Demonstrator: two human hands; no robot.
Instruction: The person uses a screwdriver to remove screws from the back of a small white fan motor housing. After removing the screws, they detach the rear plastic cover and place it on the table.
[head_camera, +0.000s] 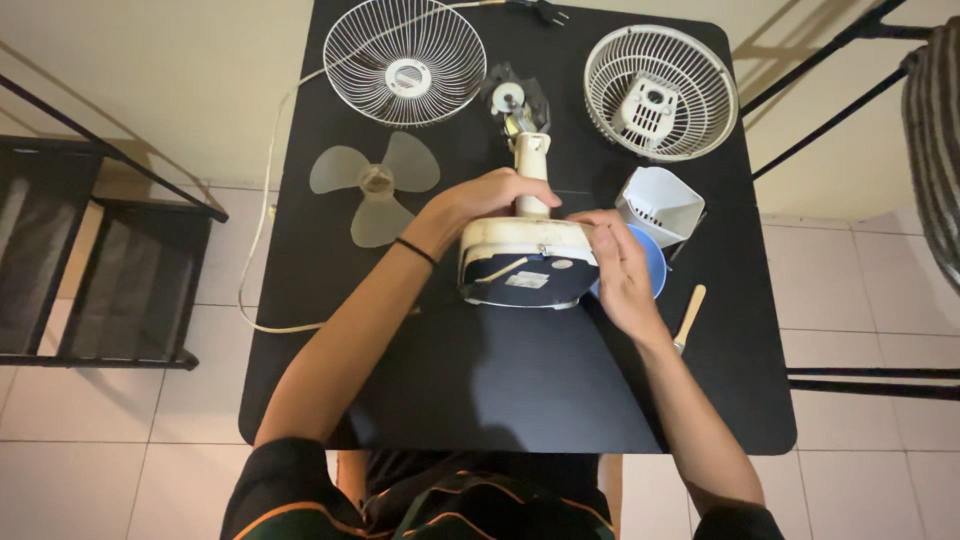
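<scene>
A cream fan base (527, 262) lies tipped on the black table (520, 380), its dark underside facing me, its neck (531, 170) pointing away toward the bare motor (514, 103). My left hand (478, 204) wraps over the base's top edge by the neck. Against the base's right edge rests my right hand (620, 268), fingers together, covering part of a blue bowl (652, 264).
Two wire fan guards (404, 60) (660, 92) lie at the table's far side. A translucent fan blade (374, 186) sits left, a white motor cover (660, 204) right. A wooden-handled tool (688, 316) lies beside the bowl. A power cord (262, 220) hangs off the left edge.
</scene>
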